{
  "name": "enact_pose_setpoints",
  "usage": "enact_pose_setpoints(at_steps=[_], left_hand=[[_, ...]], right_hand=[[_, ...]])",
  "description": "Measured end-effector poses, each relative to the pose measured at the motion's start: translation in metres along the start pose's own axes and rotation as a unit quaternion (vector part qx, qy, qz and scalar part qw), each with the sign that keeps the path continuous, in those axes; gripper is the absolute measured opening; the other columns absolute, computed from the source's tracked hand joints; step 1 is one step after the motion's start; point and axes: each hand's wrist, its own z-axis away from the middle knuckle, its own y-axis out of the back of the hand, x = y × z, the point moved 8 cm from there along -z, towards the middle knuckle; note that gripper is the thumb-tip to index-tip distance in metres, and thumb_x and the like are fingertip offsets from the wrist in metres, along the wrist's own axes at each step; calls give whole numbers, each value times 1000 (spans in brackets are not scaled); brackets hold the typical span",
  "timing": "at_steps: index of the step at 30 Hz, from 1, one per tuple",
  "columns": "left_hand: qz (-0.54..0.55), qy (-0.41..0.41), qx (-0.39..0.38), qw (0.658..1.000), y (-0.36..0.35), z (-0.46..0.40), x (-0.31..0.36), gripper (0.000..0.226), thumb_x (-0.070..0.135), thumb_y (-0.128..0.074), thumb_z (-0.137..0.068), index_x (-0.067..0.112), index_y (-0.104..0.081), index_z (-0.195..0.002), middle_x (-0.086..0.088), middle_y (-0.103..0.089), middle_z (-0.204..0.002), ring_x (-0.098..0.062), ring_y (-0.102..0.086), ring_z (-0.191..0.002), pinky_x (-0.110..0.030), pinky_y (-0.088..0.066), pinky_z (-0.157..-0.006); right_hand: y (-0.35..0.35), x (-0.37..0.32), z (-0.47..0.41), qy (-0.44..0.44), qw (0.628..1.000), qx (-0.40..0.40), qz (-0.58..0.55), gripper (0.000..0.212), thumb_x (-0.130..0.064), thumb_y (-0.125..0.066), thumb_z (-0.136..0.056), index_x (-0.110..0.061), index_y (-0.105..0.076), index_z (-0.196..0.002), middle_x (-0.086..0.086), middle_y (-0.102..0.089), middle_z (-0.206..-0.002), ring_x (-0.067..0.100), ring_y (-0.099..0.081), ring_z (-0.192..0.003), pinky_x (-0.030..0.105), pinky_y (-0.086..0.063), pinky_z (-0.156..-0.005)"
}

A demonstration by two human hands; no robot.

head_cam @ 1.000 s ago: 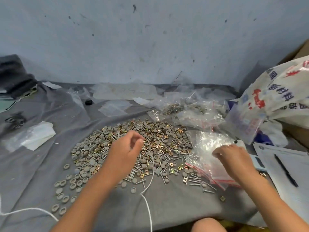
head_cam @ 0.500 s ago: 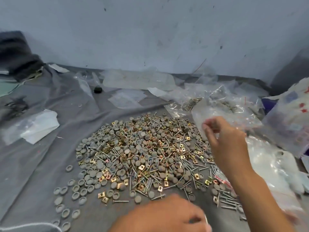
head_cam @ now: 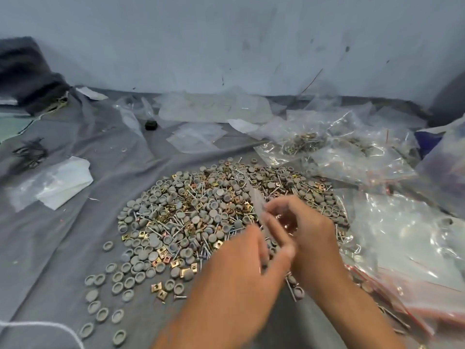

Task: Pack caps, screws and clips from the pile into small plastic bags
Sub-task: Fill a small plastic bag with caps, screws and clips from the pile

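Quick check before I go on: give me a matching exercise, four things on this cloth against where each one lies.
Things:
1. black cap
2. white string
3. folded white bag
4. filled bags of parts

Places:
A. near left corner of the grey cloth
B. far right, beyond the pile
C. far side, left of the pile's middle
D. left of the pile, midway back

Pairs: 1-C, 2-A, 3-D, 4-B
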Motion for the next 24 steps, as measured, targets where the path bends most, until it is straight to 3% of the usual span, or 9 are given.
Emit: enact_pose_setpoints(at_steps=[1,2,3,8,11,15,18,21,24], left_hand=[[15,-15,74,997,13,13,12,47,82,-41,-79,35,-43,-80,9,-58,-71,-6,-56,-65,-32,-43,-58],[118,36,115,986,16,15,2,42,77,-46,-83,35,-44,-80,11,-57,-70,-6,-55,-63,-28,-40,-55],[117,46,153,980,28,10,-7,36,69,-50,-88,35,-45,-79,11,-56,-68,-6,-54,-61,-25,-37,-53],[123,12,245,962,36,9,-26,25,31,-59,-98,34,-48,-76,15,-61,-76,-4,-56,-58,-14,-39,-50],[151,51,279,947,44,9,-46,28,21,-64,-96,33,-44,-81,13,-66,-80,-4,-65,-64,-19,-51,-53],[77,45,319,944,54,8,-49,25,22,-64,-97,31,-45,-83,10,-63,-72,-8,-63,-67,-25,-52,-59],[37,24,325,945,55,6,-45,13,21,-58,-100,33,-54,-98,15,-61,-84,-4,-59,-74,-25,-50,-62],[-11,-7,319,948,51,5,-38,29,10,-54,-98,30,-66,-116,9,-57,-95,-15,-52,-90,-28,-39,-73],[-45,-17,300,953,47,4,-34,39,4,-49,-94,29,-69,-117,6,-49,-93,-16,-44,-91,-29,-37,-73]], right_hand=[[-4,-3,2,6,1000,-5,-21,25,-12,-79,-86,-28,-65,-99,-21,-67,-83,-2,-66,-77,6,-44,-66],[-8,-7,3,12,999,-5,-36,26,-13,-80,-86,-27,-64,-101,-20,-68,-84,-3,-66,-77,5,-44,-67],[-11,-10,4,16,999,-5,-51,25,-15,-80,-86,-26,-63,-102,-20,-68,-83,-3,-66,-76,4,-44,-66],[-15,-9,0,-17,991,-12,-133,19,-20,-75,-91,-31,-61,-97,-16,-71,-87,4,-69,-71,10,-49,-57],[-12,14,-6,-84,988,-22,-128,16,-25,-74,-91,-32,-60,-94,-12,-72,-86,8,-68,-71,17,-52,-58],[-12,47,-9,-125,986,-106,21,7,-36,-68,-94,-36,-63,-99,-18,-70,-88,0,-66,-83,27,-56,-75],[-25,66,-2,-126,940,-241,205,22,-46,-70,-91,-41,-63,-111,-23,-58,-108,3,-56,-101,30,-50,-87],[-34,71,6,-142,918,-292,227,31,-50,-74,-86,-45,-61,-114,-20,-48,-111,7,-53,-102,32,-48,-86],[-34,65,7,-119,918,-285,247,29,-45,-76,-86,-41,-64,-112,-17,-46,-111,11,-55,-99,34,-51,-85]])
